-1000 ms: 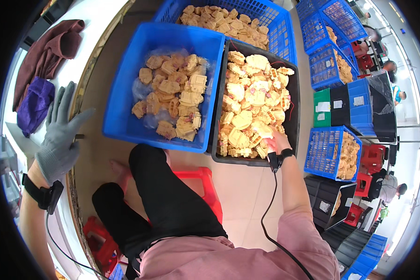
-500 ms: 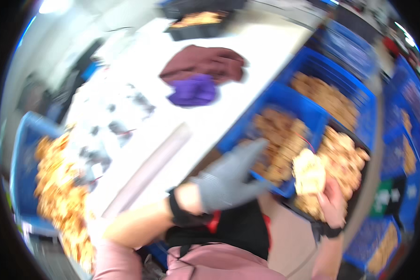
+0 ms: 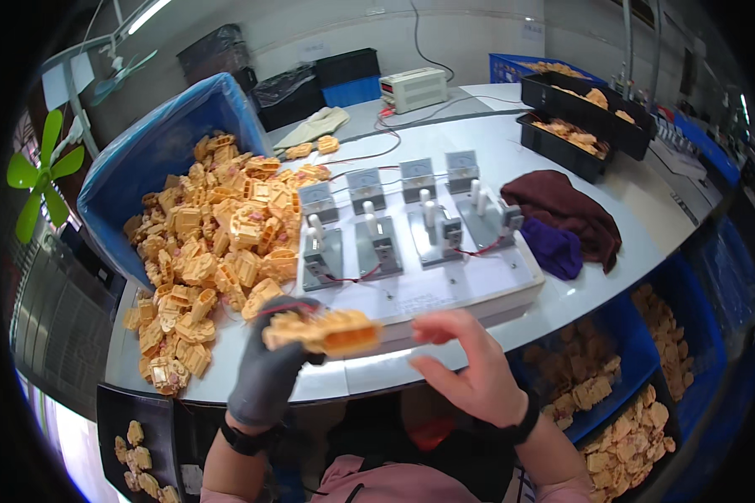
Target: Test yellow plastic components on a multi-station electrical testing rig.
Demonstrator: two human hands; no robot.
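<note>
A: How do we stand with our left hand (image 3: 264, 381)?
B: Gloved in grey, it rises from the lower edge with the wrist below and the fingers up. We have it closed round the left end of a tan moulded piece (image 3: 344, 334); the piece hides part of the fingers, so we cannot tell where each tip presses.
A: And where is that piece?
B: In the air above the front edge of the white table (image 3: 340, 387), lying roughly level, with a red wire (image 3: 289, 309) along its upper left side.
A: What about our right hand (image 3: 478, 377)?
B: Bare and empty, as far as we can see. The forearm slants up and leftward, the thumb sits low and the fingers reach above it, leaving a wide gap that faces the piece, near but apart from it.
A: Behind both?
B: The white test stand (image 3: 457, 289) with its four meters, and, to our left, a heap of tan parts (image 3: 201, 260) spilling from a blue bin (image 3: 130, 189).
</note>
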